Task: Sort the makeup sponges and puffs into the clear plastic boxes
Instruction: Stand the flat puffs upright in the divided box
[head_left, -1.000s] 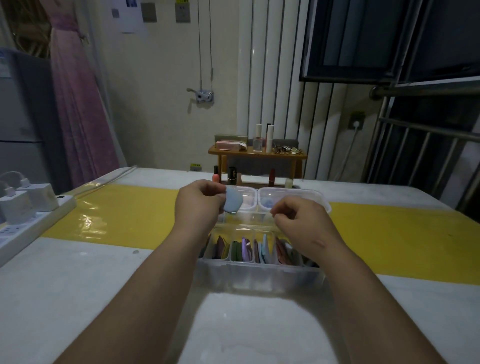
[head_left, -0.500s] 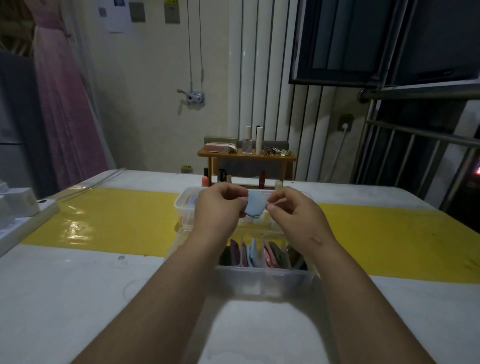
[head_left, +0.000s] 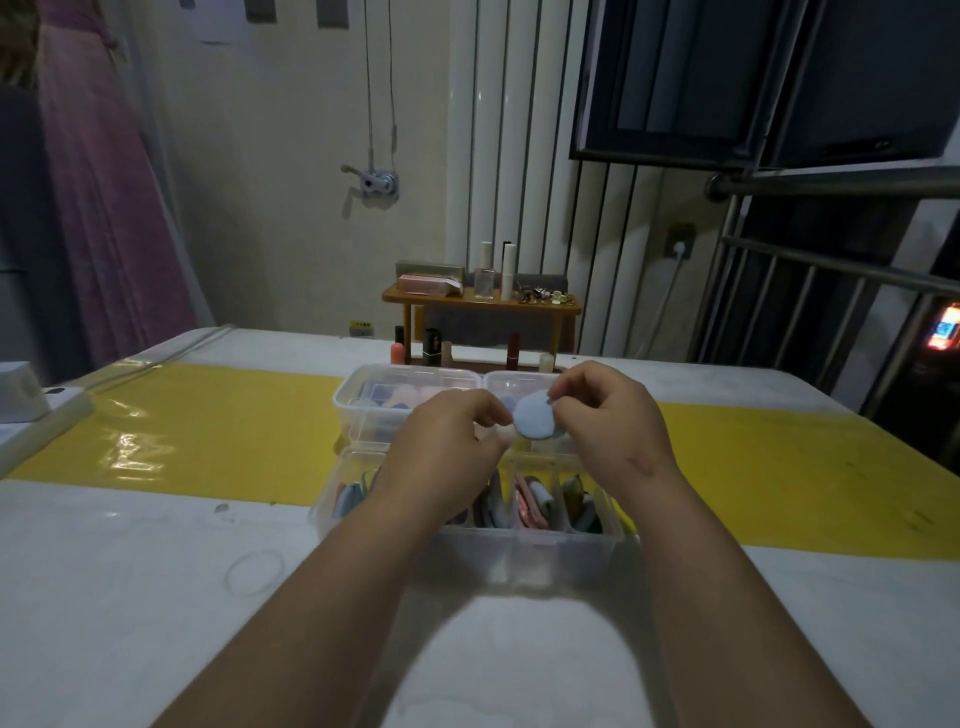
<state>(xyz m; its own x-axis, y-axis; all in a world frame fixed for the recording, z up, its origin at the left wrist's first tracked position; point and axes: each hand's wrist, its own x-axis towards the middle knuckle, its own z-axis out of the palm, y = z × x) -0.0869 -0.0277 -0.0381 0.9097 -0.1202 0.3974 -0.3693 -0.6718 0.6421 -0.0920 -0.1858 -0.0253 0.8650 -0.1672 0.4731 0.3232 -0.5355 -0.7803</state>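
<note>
Head view, left to right. Far left: white power strip (head_left: 47, 415) on the white table (head_left: 130, 597), beside a glossy yellow band (head_left: 218, 426) running across the tabletop. Nearer, on the bare white: a thin clear ring (head_left: 255, 571), lying flat.

Centre back: 2 clear lidless containers side by side, walls touching. In the left box (head_left: 358, 410), pink and blue pieces, too dim to name. Over the right box (head_left: 514, 375), the fingertips of both hands. Just in front of the pair: a longer divided clear box (head_left: 519, 561), with flat sponges and puffs (head_left: 530, 506) standing on edge in its compartments.

Left hand (head_left: 447, 441): fingers curled, tips just beside the left edge of a round blue puff (head_left: 535, 423); touching it or not, cannot tell.

Right hand (head_left: 608, 421): thumb and forefinger clamped on the puff's upper right edge, holding it upright in the air above the right box, flat face toward the camera.

Behind the boxes: lipsticks (head_left: 431, 345) upright at the foot of a small wooden shelf (head_left: 483, 306) bearing bottles.
</note>
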